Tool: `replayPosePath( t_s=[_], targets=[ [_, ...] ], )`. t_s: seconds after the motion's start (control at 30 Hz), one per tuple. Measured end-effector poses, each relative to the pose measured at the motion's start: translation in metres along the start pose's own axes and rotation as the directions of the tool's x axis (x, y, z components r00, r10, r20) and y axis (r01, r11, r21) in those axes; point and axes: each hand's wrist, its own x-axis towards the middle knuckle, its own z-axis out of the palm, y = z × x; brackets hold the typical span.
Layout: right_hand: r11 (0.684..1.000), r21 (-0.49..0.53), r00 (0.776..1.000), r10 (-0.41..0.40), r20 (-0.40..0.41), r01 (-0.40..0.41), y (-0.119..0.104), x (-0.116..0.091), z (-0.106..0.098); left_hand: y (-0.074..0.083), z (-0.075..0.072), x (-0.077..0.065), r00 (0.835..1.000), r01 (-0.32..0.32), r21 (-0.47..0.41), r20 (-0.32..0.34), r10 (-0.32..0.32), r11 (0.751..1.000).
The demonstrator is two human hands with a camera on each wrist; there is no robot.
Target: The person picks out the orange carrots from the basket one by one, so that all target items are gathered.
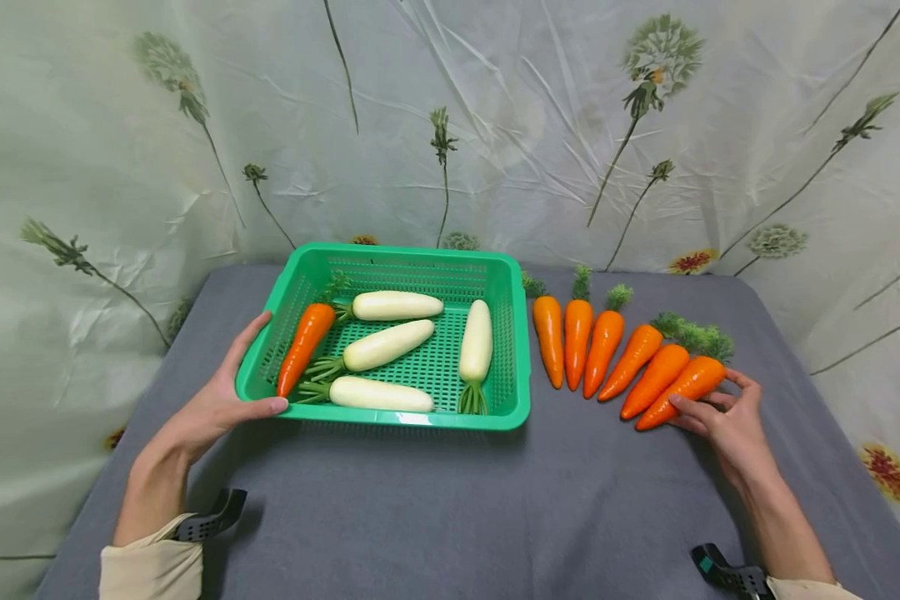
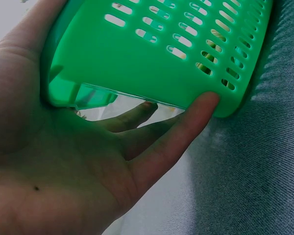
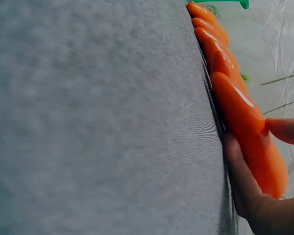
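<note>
A green plastic basket (image 1: 516, 350) stands on the grey cloth. My left hand (image 1: 213, 408) holds its left end, thumb at the front rim and fingers along the side wall (image 2: 88, 58). Inside lie a single orange carrot (image 1: 304, 346) and several white radishes (image 1: 388, 345) with green stems. Right of the basket, orange carrots with leafy tops fan out in a row. At the row's right end, my right hand (image 1: 735, 425) pinches the last carrot (image 1: 682, 392). In the right wrist view, that carrot (image 3: 245, 132) lies between thumb and fingers, close to the cloth.
The other loose carrots (image 1: 592, 350) lie close together between the basket and my right hand. Grey cloth (image 1: 450, 517) covers the table. Behind it hangs a pale curtain (image 1: 390, 167) with a dandelion print. A black strap (image 1: 210, 517) sits on each wrist.
</note>
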Motion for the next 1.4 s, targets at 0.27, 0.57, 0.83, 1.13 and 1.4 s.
replayPosePath(
  t_s=[0.27,0.57,0.83,1.13,1.4],
  targets=[
    [0.956,-0.293,0.999,-0.003,-0.034,-0.007,-0.004,0.005,0.002,0.000,0.002,-0.001,1.000,0.012,0.006,-0.004,-0.012,1.000],
    [0.911,-0.411,0.999,0.010,-0.043,-0.027,-0.007,0.009,0.002,0.000,0.002,-0.001,1.000,-0.002,-0.007,-0.009,0.002,1.000],
    [0.895,-0.445,0.997,-0.012,-0.076,-0.023,-0.010,0.018,-0.001,0.000,0.002,-0.001,1.000,0.004,-0.009,-0.008,-0.004,1.000],
    [0.917,-0.397,0.996,0.007,-0.087,-0.041,-0.013,0.022,-0.001,0.001,0.004,-0.001,1.000,0.007,0.002,-0.004,-0.007,1.000],
    [0.897,-0.441,0.991,-0.031,-0.128,-0.029,-0.017,0.021,0.000,0.001,0.003,0.000,1.000,0.017,0.012,-0.009,-0.017,1.000]
  ],
)
